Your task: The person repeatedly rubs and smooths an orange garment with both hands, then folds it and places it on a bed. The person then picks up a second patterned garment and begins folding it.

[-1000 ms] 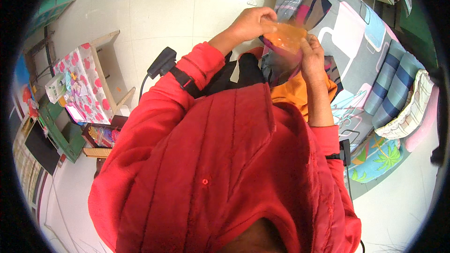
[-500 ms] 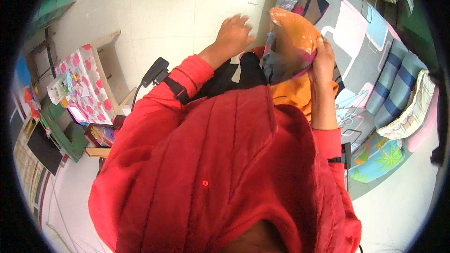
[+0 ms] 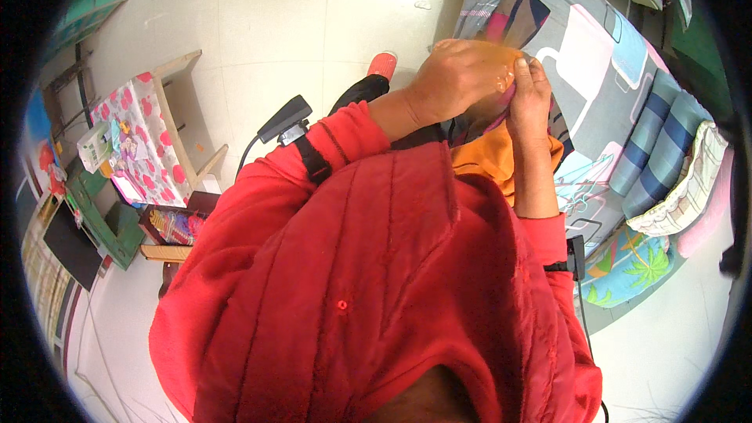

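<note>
An orange cloth (image 3: 487, 163) with white print and a purple edge hangs in folds over my lap, beside the bed. My left hand (image 3: 462, 77) is closed on its upper edge, knuckles up, with the fingertips mostly out of sight. Right beside it, my right hand (image 3: 531, 106) pinches the cloth between thumb and fingers. The stretch of cloth between and beyond the hands is smeared by motion. Both forearms wear red sleeves with black straps.
The bed (image 3: 576, 106) with a grey patterned sheet lies to the right, with rolled blue bedding (image 3: 658, 153) and light blue hangers (image 3: 587, 176) on it. A dark folded cloth (image 3: 521, 16) rests near its far edge. At left stands a small table (image 3: 153, 129) with a flowered cover.
My left hand has moved right from over the floor to the cloth and taken hold of it. The raised orange part has come down between the hands. A red-shod foot now shows farther forward.
</note>
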Demonstrator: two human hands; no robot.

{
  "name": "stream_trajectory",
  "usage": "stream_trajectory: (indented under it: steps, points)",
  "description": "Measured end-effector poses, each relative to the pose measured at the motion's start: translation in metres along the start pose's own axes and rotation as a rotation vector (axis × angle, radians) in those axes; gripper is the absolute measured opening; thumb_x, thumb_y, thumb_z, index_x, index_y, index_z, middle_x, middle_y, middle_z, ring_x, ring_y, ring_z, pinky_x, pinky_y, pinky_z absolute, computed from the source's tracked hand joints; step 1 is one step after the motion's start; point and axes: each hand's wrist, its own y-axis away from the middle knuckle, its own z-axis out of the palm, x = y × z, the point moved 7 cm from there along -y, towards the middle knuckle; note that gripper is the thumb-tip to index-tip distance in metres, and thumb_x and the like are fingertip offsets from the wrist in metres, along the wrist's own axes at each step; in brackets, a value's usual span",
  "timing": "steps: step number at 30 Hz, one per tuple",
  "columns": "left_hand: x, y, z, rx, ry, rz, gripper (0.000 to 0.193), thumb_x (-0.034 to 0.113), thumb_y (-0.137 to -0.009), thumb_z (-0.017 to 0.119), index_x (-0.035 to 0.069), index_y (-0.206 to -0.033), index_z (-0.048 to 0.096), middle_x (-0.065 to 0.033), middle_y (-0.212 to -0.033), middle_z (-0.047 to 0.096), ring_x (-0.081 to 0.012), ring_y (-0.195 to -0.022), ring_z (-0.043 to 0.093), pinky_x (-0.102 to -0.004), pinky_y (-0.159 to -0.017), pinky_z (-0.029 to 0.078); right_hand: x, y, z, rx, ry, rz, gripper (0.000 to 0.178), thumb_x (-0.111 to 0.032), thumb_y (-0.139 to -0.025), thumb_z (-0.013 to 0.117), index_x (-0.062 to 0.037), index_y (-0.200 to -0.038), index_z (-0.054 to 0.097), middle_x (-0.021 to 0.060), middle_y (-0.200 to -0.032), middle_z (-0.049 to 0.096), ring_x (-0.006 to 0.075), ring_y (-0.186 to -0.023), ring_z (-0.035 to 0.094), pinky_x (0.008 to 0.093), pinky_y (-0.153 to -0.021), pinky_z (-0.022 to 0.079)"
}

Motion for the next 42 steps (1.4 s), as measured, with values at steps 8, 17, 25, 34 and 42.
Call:
stream_trajectory:
  steps: [8, 17, 25, 34, 42]
  points:
    - [-0.012, 0.011, -0.014, -0.276, -0.005, -0.026, 0.016, 0.017, -0.073, 0.069, 0.009, -0.084, 0.062, -0.0053, -0.082, 0.059, -0.0282, -0.080, 0.057, -0.0380, -0.071, 0.047, 0.007, 0.014, 0.014, 0.031, -0.372, 0.255, 0.023, -0.013, -0.097, 0.041, 0.0067, -0.106, 0.050, 0.0151, -0.100, 0.061, 0.0210, -0.088, 0.062, 0.0307, -0.079, 0.050]
    - [0.010, 0.004, 0.001, -0.183, 0.110, 0.236, 0.031, 0.015, -0.072, 0.068, 0.009, -0.102, 0.064, -0.0068, -0.101, 0.063, -0.0251, -0.094, 0.060, -0.0343, -0.080, 0.050, 0.007, 0.008, 0.010, -0.089, -0.248, 0.285, 0.027, -0.017, -0.096, 0.046, 0.0075, -0.107, 0.051, 0.0142, -0.096, 0.060, 0.0187, -0.087, 0.061, 0.0316, -0.076, 0.050]
    - [-0.009, 0.014, -0.025, -0.189, -0.026, 0.128, 0.022, 0.014, -0.075, 0.067, 0.009, -0.096, 0.064, -0.0072, -0.095, 0.064, -0.0268, -0.085, 0.060, -0.0375, -0.074, 0.049, 0.002, 0.005, -0.005, -0.011, -0.239, 0.327, 0.028, -0.016, -0.097, 0.044, 0.0073, -0.111, 0.048, 0.0142, -0.098, 0.061, 0.0199, -0.087, 0.062, 0.0296, -0.078, 0.051]
    - [-0.028, 0.037, -0.005, -0.646, -0.229, 0.170, 0.011, 0.014, -0.072, 0.067, 0.008, -0.076, 0.059, -0.0050, -0.071, 0.054, -0.0254, -0.072, 0.057, -0.0371, -0.065, 0.048, 0.006, 0.011, -0.003, -0.073, -0.287, 0.338, 0.028, -0.017, -0.096, 0.046, 0.0087, -0.109, 0.049, 0.0141, -0.098, 0.062, 0.0194, -0.088, 0.063, 0.0290, -0.077, 0.051]
    - [-0.018, 0.007, 0.008, -0.114, 0.193, -0.023, 0.023, 0.017, -0.077, 0.068, 0.004, -0.096, 0.063, -0.0115, -0.097, 0.063, -0.0302, -0.092, 0.058, -0.0364, -0.080, 0.047, 0.014, -0.003, -0.008, -0.075, 0.111, 0.101, 0.032, -0.019, -0.097, 0.043, 0.0068, -0.116, 0.049, 0.0133, -0.104, 0.061, 0.0176, -0.088, 0.060, 0.0267, -0.078, 0.049]
